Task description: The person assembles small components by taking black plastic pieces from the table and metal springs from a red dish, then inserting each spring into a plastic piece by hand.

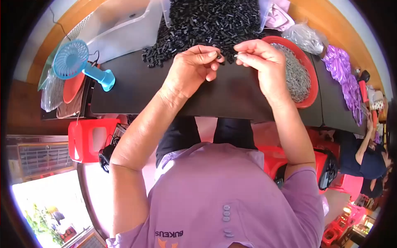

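Note:
Above the dark table [215, 97], my left hand [188, 68] pinches a small black tube-like piece [219, 55] between thumb and fingers. Facing it a short gap away, my right hand [266, 62] is closed at the fingertips on a tiny silvery metal part [236, 56], too small to tell its exact kind. Beyond both hands spreads a heap of short black pieces [198, 33]. A red basin [313, 82] stands just right of my right hand, filled with many small grey metal parts [295, 76].
At the far left are a translucent plastic bin [124, 35] and a blue handheld fan [99, 74]. Clear plastic bags [306, 38] and purple strapping [345, 74] lie to the right. A red stool [91, 138] stands at the left; another person [366, 157] is at the right.

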The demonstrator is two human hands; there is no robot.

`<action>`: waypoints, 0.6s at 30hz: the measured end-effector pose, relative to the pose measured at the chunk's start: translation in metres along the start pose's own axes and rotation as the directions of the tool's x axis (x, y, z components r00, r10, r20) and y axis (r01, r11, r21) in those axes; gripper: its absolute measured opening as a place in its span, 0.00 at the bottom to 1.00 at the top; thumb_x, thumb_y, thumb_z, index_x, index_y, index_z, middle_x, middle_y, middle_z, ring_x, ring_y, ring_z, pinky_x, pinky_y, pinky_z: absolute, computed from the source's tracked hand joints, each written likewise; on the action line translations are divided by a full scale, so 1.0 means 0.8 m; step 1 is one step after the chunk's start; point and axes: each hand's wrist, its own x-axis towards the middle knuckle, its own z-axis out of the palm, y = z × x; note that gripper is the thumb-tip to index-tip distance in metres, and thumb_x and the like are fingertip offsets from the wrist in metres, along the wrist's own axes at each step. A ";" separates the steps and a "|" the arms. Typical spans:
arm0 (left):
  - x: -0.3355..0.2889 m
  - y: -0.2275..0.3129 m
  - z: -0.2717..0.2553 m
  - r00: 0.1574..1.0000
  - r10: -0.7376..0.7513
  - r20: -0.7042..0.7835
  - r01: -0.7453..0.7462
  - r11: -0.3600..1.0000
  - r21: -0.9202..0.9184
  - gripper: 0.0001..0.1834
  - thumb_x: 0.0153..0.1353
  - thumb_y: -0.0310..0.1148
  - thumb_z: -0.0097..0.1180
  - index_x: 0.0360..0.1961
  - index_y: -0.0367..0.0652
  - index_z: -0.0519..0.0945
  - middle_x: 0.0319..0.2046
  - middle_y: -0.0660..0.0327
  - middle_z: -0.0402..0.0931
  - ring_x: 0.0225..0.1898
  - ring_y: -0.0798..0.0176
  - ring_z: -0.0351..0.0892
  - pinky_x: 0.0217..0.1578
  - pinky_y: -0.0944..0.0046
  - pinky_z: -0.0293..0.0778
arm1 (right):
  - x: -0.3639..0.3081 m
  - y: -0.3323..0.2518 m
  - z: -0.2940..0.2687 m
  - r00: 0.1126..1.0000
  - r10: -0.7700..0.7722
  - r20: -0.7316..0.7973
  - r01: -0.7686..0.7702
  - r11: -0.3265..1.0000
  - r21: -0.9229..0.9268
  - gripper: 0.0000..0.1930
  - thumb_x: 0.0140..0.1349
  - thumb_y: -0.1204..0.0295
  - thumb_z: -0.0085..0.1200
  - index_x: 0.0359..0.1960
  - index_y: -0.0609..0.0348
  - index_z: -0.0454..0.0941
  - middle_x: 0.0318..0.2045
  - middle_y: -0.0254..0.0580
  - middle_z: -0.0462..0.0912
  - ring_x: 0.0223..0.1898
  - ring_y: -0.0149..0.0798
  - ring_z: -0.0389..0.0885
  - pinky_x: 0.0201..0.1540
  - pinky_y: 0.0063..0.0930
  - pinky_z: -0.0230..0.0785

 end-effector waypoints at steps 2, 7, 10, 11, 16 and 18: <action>-0.002 -0.010 0.002 0.999 0.045 0.014 -0.043 0.987 -0.155 0.08 0.65 0.27 0.56 0.42 0.34 0.79 0.36 0.52 0.81 0.31 0.63 0.78 0.27 0.66 0.70 | 0.002 -0.010 0.019 1.000 -0.024 0.014 0.024 1.000 0.013 0.08 0.61 0.81 0.55 0.40 0.64 0.83 0.31 0.35 0.84 0.33 0.26 0.81 0.40 0.20 0.73; -0.017 -0.003 -0.012 0.998 0.070 0.000 -0.069 0.985 -0.158 0.11 0.67 0.30 0.54 0.45 0.35 0.78 0.37 0.54 0.79 0.34 0.62 0.79 0.28 0.67 0.71 | 0.004 -0.016 0.065 1.000 -0.019 0.009 0.020 0.999 -0.039 0.08 0.62 0.81 0.54 0.42 0.65 0.82 0.33 0.36 0.84 0.37 0.27 0.82 0.40 0.21 0.73; -0.020 0.002 -0.011 0.989 0.133 -0.060 -0.142 0.977 -0.162 0.09 0.66 0.26 0.54 0.44 0.31 0.78 0.33 0.51 0.81 0.30 0.58 0.81 0.26 0.63 0.77 | 0.005 -0.008 0.069 0.999 -0.048 0.001 0.048 0.999 0.025 0.08 0.62 0.80 0.55 0.42 0.65 0.82 0.34 0.36 0.84 0.36 0.28 0.82 0.40 0.20 0.73; -0.021 0.003 -0.010 0.987 0.146 -0.073 -0.154 0.980 -0.127 0.08 0.65 0.24 0.55 0.43 0.31 0.78 0.32 0.51 0.81 0.29 0.59 0.81 0.25 0.63 0.78 | 0.006 -0.009 0.067 0.999 -0.051 0.006 0.051 0.998 -0.022 0.08 0.62 0.80 0.55 0.42 0.65 0.82 0.35 0.36 0.84 0.35 0.28 0.81 0.40 0.21 0.73; -0.028 -0.004 -0.010 0.976 0.160 -0.146 -0.165 0.986 -0.021 0.06 0.62 0.21 0.58 0.40 0.31 0.79 0.32 0.52 0.81 0.28 0.61 0.81 0.23 0.64 0.78 | 0.007 -0.008 0.064 0.999 -0.038 0.024 0.039 0.999 -0.034 0.08 0.62 0.80 0.56 0.43 0.65 0.82 0.34 0.35 0.83 0.34 0.27 0.79 0.40 0.21 0.72; -0.029 -0.005 -0.009 0.974 0.152 -0.168 -0.148 0.988 0.036 0.06 0.61 0.21 0.59 0.39 0.31 0.79 0.31 0.53 0.81 0.27 0.62 0.80 0.22 0.64 0.77 | 0.009 -0.011 0.061 0.998 -0.041 0.047 0.045 0.996 -0.080 0.09 0.62 0.80 0.56 0.43 0.64 0.82 0.33 0.35 0.83 0.34 0.27 0.80 0.40 0.20 0.72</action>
